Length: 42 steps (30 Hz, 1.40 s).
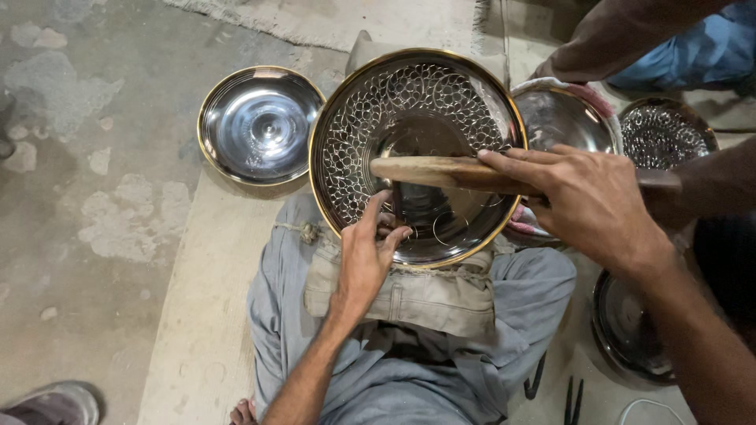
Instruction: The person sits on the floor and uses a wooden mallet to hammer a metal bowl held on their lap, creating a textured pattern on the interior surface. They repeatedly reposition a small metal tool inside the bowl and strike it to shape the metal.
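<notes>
A round steel plate with a gold rim [417,94] rests tilted on my lap; its upper and left part is covered with engraved ring patterns. My right hand [587,201] grips a wooden-handled hammer [429,169] laid across the plate's middle. My left hand [370,252] pinches a thin dark punch tool [396,206] held upright against the plate's lower centre, under the hammer's end.
A plain shiny plate [260,126] lies on the floor at left. More plates sit at right [563,118], one patterned [665,134], another at lower right [630,327]. Another person's arm [622,39] reaches in at top right. Dark metal tools [573,397] lie at the bottom.
</notes>
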Available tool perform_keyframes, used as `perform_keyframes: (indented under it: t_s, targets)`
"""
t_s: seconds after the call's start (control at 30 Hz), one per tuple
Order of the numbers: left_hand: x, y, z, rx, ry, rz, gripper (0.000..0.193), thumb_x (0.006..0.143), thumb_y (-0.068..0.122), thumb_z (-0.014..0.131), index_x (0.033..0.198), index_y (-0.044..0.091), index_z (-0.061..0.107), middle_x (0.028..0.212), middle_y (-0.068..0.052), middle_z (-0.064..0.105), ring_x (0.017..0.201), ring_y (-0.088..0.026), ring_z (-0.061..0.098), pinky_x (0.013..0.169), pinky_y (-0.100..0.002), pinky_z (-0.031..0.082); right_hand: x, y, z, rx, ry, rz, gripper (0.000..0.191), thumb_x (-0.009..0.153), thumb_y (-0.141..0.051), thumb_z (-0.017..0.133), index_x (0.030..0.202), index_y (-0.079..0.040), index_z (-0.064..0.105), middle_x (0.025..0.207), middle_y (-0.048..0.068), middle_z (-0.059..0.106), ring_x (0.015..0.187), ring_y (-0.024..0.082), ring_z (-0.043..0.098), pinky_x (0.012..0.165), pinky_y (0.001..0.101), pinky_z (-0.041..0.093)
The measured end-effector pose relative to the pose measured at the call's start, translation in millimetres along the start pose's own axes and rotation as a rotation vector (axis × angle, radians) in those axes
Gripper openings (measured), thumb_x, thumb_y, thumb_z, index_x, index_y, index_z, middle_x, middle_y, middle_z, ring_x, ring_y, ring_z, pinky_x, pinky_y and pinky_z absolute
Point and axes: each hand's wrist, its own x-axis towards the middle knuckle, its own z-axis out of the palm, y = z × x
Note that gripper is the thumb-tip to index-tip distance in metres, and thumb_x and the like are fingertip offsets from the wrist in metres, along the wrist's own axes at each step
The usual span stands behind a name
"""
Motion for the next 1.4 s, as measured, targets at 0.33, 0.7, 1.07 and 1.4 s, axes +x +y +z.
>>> perform_keyframes:
  t_s: [0.33,0.7,1.07,1.4]
  targets:
    - [4,3,-3,0.014,-0.076,-0.01,0.055,0.087,0.004,0.076,0.139,0.006,0.057,0.092,-0.016,0.077,0.085,-0.023,0.079,0.071,-0.035,0.066,-19,-3,8,0.251,-0.024,0.296,0.075,0.082,-0.019,0.076,0.15,-0.04,0.052,0.127,0.002,0.071,0.089,0.02,0.073,0.079,0.0373,0.063]
    - [16,6,-13,0.101,-0.294,0.117,0.057,0.086,0.008,0.077,0.14,0.011,0.059,0.094,-0.013,0.078,0.09,-0.026,0.078,0.082,-0.038,0.058,-73,-7,40,0.434,0.089,0.375,0.077,0.076,-0.012,0.078,0.147,-0.033,0.055,0.122,0.01,0.074,0.092,0.022,0.075,0.083,0.036,0.062]
    - [33,2,-16,0.1,-0.509,0.243,0.059,0.086,0.009,0.076,0.141,0.012,0.057,0.097,-0.012,0.076,0.087,-0.025,0.076,0.078,-0.038,0.059,-117,-35,68,0.587,0.396,0.413,0.074,0.082,-0.005,0.071,0.151,-0.022,0.051,0.13,0.013,0.067,0.112,0.028,0.071,0.096,0.0378,0.057]
    - [49,-3,-14,0.109,-0.732,0.358,0.062,0.083,0.003,0.072,0.142,0.016,0.058,0.101,-0.011,0.076,0.086,-0.025,0.077,0.076,-0.04,0.06,-158,-51,108,0.683,0.329,0.558,0.082,0.077,-0.002,0.074,0.152,-0.018,0.047,0.131,0.016,0.065,0.111,0.03,0.068,0.093,0.0387,0.054]
